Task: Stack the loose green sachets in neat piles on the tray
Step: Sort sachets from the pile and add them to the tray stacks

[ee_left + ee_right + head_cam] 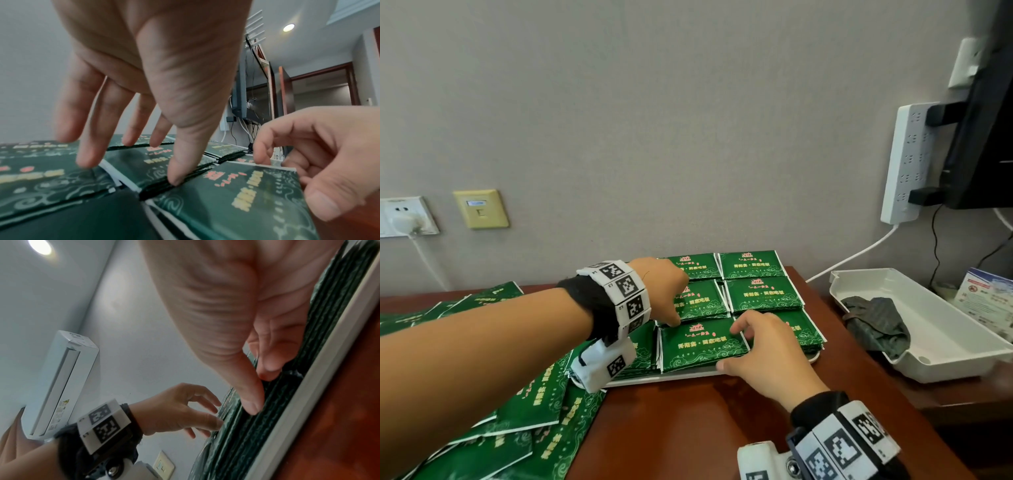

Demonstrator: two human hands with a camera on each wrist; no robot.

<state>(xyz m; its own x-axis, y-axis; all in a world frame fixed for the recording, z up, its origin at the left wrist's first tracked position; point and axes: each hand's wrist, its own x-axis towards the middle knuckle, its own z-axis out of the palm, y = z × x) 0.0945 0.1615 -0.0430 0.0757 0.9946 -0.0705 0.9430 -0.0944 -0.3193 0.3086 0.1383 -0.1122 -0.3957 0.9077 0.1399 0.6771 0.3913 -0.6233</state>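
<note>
Front pile: the stack of flat green foil sachets with gold print (702, 344) sits at the near edge of the shallow white plastic tray (681, 374), middle of the front row, level with the piles around it.
Long axis: I read it as running left to right across my view, parallel to the tray's near rim; the print reads upright toward me, so the top edge faces the wall.
Right hand: my right hand (763, 356) brackets the pile's right end, thumb on the near edge, fingers curled over the far right corner, lightly pinching the pile.
Left hand: my left hand (662, 291) comes in from the far left, fingers spread and straight, thumb tip (174, 180) pressed at the pile's far left edge where it meets the stack behind.
Key relation: the pile lies between the two hands along its long axis, so squaring it means pushing the ends toward each other.
Nearer hand: the right, judging by its wrap on the pile.
Loose supply: a heap of scattered green sachets (524, 421) lies on the reddish-brown wooden table (688, 428), left of the tray, nearer my left arm.
Judgement: stacking looks well along, with much still loose.
</note>
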